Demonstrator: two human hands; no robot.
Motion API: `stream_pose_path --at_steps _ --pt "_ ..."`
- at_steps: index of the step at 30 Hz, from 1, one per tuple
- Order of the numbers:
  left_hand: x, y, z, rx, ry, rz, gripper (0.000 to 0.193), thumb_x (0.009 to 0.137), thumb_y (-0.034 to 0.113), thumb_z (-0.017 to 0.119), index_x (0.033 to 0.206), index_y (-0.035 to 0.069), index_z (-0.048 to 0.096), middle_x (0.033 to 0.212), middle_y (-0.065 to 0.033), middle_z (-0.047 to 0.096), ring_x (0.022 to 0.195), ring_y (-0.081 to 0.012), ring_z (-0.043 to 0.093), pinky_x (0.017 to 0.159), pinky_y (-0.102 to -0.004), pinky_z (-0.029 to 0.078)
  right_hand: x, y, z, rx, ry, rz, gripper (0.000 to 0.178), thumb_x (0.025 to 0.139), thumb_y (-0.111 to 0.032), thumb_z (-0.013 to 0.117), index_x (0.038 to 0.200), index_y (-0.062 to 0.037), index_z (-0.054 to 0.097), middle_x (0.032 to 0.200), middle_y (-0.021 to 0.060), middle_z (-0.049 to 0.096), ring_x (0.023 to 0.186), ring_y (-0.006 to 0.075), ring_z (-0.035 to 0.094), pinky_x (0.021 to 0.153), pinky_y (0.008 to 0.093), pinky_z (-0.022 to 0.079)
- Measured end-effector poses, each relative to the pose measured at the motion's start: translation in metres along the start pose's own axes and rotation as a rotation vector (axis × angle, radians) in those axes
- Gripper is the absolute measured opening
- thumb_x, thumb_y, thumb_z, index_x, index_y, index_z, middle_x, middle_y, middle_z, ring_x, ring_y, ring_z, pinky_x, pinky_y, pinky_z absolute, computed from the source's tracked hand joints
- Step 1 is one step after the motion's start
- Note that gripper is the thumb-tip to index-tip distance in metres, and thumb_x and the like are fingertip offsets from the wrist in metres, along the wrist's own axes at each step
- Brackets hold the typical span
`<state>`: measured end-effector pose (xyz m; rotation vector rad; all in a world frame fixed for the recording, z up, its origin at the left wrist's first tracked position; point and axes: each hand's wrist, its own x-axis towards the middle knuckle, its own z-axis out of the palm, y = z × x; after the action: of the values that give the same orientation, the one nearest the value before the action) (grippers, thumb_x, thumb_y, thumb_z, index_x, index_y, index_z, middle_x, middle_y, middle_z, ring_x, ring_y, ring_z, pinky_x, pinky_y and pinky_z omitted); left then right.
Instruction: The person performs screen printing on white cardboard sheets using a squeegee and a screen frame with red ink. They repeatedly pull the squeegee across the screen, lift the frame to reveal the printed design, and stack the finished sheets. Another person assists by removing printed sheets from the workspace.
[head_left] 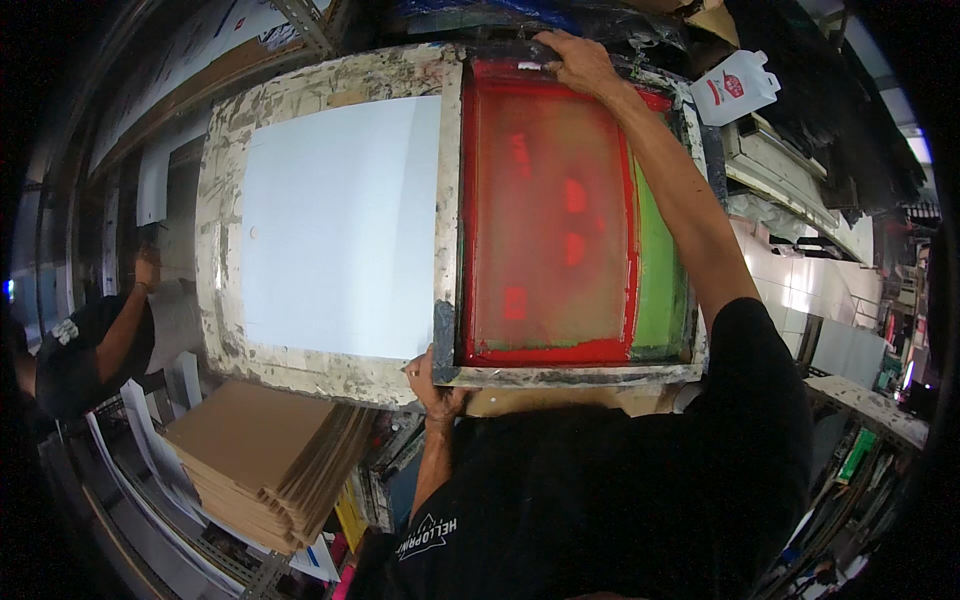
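Note:
A screen printing frame (pixel 570 376) lies over the right part of a paint-stained board (pixel 222 225). Red ink coats much of its mesh (pixel 550 220), and a green strip (pixel 655 265) runs along its right side. My right hand (pixel 585 68) reaches across to the far bar, with its fingers bent over it; part of the grip is hidden. At the near left corner my left hand (pixel 436 388) grips the frame, beside the edge of a white sheet (pixel 340 230). That sheet lies flat on the board, left of the frame.
A white plastic container (pixel 735 88) stands beyond the frame's far right corner. Stacked brown cardboard (pixel 250 435) sits below the board at near left. Another person (pixel 100 350) is at the far left, beside metal shelving (pixel 200 95).

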<state>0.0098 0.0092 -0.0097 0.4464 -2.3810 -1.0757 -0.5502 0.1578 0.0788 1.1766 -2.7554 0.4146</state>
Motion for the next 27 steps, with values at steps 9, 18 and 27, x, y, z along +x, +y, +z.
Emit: stream_pose_path --at_steps 9,18,27 --pt "0.015 0.002 -0.005 0.061 -0.061 0.162 0.072 0.072 0.038 0.079 0.123 -0.006 0.056 0.099 -0.0162 0.062 0.086 -0.0325 0.053 0.083 -0.0444 0.039 -0.023 -0.012 0.025 -0.093 0.159 -0.02 0.048 0.08 -0.011 0.066 0.127 -0.018 0.056 0.107 0.0136 0.067 0.101 0.0345 0.063 0.083 0.0496 0.047" --pt "0.011 0.004 -0.003 0.091 -0.049 0.117 0.087 0.068 0.053 0.08 0.125 -0.008 0.056 0.09 -0.0143 0.062 0.084 -0.0308 0.054 0.081 -0.0432 0.039 -0.194 -0.132 0.021 -0.143 0.294 -0.042 0.043 0.083 -0.009 0.055 0.124 -0.0206 0.059 0.099 0.0126 0.065 0.097 0.03 0.062 0.079 0.0445 0.041" --pt "0.016 0.006 -0.005 0.046 -0.018 0.149 0.083 0.062 0.042 0.085 0.124 -0.006 0.058 0.102 -0.0168 0.063 0.093 -0.0337 0.054 0.084 -0.0461 0.041 -0.325 -0.253 -0.06 0.248 -0.157 0.087 0.051 0.079 -0.011 0.063 0.129 -0.0209 0.06 0.093 0.0139 0.062 0.089 0.0299 0.061 0.08 0.0459 0.042"
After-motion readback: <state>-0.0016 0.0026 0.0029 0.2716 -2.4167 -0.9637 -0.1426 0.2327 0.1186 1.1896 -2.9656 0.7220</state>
